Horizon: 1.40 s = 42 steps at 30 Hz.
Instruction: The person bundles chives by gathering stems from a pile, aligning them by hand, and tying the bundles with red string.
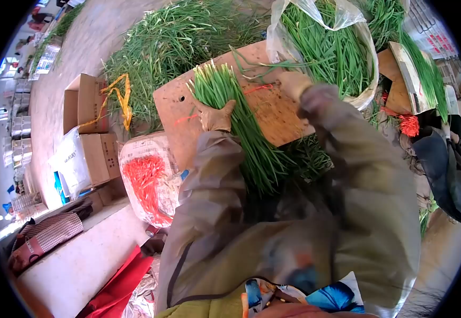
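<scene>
The left hand holds a bundle of green stalks, which lies beneath it across the board and hides the middle of a red strip. The right hand (too blurred to tell whether it grips anything) is near the plastic bag.

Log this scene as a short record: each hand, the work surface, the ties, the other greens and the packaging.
Left hand: on the green bunch
Right hand: blurred, by the board's right side; grip unclear
Work surface: brown board, hole near its left corner
Ties: red strip showing either side of the bunch; more red strips on a pale sack
Other greens: loose pile beyond the board; more in a clear plastic bag
Packaging: cardboard box, left
</scene>
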Available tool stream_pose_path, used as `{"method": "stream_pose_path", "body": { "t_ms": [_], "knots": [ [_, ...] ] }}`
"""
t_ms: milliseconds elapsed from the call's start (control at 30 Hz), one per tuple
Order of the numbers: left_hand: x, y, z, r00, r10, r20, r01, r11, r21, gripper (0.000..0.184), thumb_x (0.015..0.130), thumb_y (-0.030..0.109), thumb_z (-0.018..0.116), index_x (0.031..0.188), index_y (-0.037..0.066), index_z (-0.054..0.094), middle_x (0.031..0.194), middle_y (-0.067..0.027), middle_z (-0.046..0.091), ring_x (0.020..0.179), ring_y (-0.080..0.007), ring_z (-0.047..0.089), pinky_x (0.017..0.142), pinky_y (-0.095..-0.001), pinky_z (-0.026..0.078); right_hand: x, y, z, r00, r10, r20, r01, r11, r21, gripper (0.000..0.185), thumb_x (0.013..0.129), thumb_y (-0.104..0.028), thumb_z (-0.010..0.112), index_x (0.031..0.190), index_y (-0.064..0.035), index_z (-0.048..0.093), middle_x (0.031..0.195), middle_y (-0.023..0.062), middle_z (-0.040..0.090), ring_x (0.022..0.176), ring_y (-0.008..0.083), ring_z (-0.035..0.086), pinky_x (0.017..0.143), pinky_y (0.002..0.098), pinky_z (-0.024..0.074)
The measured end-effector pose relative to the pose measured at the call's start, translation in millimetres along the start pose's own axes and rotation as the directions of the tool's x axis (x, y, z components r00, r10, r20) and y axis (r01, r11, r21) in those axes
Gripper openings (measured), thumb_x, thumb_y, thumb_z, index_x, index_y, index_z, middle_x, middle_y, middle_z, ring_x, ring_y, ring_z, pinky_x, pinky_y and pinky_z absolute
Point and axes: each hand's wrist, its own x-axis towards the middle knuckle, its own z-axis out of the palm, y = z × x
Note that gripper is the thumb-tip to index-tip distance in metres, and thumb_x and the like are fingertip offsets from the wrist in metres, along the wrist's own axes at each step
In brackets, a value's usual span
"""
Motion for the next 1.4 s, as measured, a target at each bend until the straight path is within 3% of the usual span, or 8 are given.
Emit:
{"method": "stream_pose_path", "body": {
  "t_ms": [100,167,333,467,733,900,1100,1400],
  "knots": [
    [5,-2,2,1.000,-0.006,0.027,0.007,1.000,-0.011,0.120,0.055,0.026,0.081,0.142,0.007,0.001,0.125,-0.0281,0.045,0.116,-0.0412,0.044,0.096,-0.0428,0.036,45,-9,-24,0.997,0.073,-0.038,-0.040,0.830,0.557,0.024,0.080,-0.012,0.047,0.097,-0.0118,0.064,0.095,0.0165,0.063,0.092,0.0332,0.059,0.079,0.0411,0.0455],
    [5,-10,3,0.999,0.044,0.018,-0.042,0.996,-0.080,0.118,0.055,0.027,0.081,0.142,0.005,0.004,0.124,-0.0279,0.046,0.115,-0.0411,0.044,0.096,-0.0420,0.036,91,19,-10,0.855,0.211,-0.475,-0.117,0.969,0.219,0.031,0.082,-0.012,0.046,0.110,-0.0103,0.059,0.098,0.0197,0.062,0.091,0.0338,0.059,0.079,0.0406,0.0464],
    [2,-5,3,0.999,-0.041,0.003,0.041,0.999,0.001,0.122,0.053,0.032,0.081,0.142,0.005,0.003,0.123,-0.0277,0.047,0.115,-0.0409,0.044,0.096,-0.0420,0.036,0,-49,-20,0.924,0.275,-0.264,0.015,0.665,0.747,0.039,0.084,-0.032,0.054,0.114,-0.0056,0.056,0.099,0.0185,0.062,0.091,0.0360,0.059,0.079,0.0420,0.0455],
    [3,-7,6,0.998,-0.067,-0.022,0.068,0.996,0.064,0.119,0.050,0.037,0.083,0.139,-0.002,0.014,0.124,-0.0280,0.044,0.114,-0.0406,0.044,0.096,-0.0410,0.037,-13,-86,35,0.996,0.093,-0.011,-0.076,0.867,0.493,0.055,0.082,-0.050,0.053,0.111,-0.0042,0.058,0.105,0.0200,0.061,0.099,0.0352,0.057,0.082,0.0400,0.0437],
    [-24,-28,-26,0.987,0.138,0.078,-0.105,0.940,-0.325,0.122,0.049,0.035,0.085,0.137,-0.003,0.009,0.121,-0.0253,0.047,0.112,-0.0371,0.047,0.093,-0.0385,0.038,-17,-150,38,0.929,0.368,-0.043,-0.194,0.581,0.791,0.063,0.077,-0.051,0.062,0.113,0.0003,0.055,0.107,0.0231,0.060,0.102,0.0375,0.056,0.084,0.0426,0.0436],
    [-44,-43,-12,0.996,0.033,0.087,-0.035,0.999,0.021,0.123,0.051,0.029,0.083,0.139,-0.003,0.004,0.124,-0.0286,0.043,0.116,-0.0385,0.044,0.096,-0.0381,0.037,-19,-181,41,0.908,0.406,-0.103,-0.284,0.777,0.562,0.083,0.075,-0.045,0.066,0.133,0.0004,0.029,0.113,0.0288,0.054,0.104,0.0417,0.053,0.088,0.0439,0.0421],
    [-39,-67,-8,0.999,0.031,0.024,-0.027,0.990,-0.141,0.112,0.059,0.024,0.079,0.140,-0.002,0.006,0.128,-0.0295,0.040,0.114,-0.0407,0.045,0.094,-0.0387,0.039,13,-150,77,0.832,0.509,-0.220,-0.255,0.703,0.663,0.063,0.084,-0.040,0.052,0.133,-0.0035,0.034,0.109,0.0287,0.056,0.103,0.0423,0.054,0.087,0.0441,0.0426],
    [-41,-89,17,0.966,0.107,0.235,-0.217,0.827,0.519,0.074,0.082,0.018,0.053,0.142,0.006,0.010,0.138,-0.0102,0.038,0.110,-0.0331,0.052,0.081,-0.0415,0.049,-5,-212,50,0.856,0.491,-0.160,-0.341,0.770,0.539,0.098,0.072,-0.053,0.065,0.139,0.0008,0.017,0.128,0.0301,0.039,0.116,0.0407,0.044,0.097,0.0420,0.0372]
  ]
}}
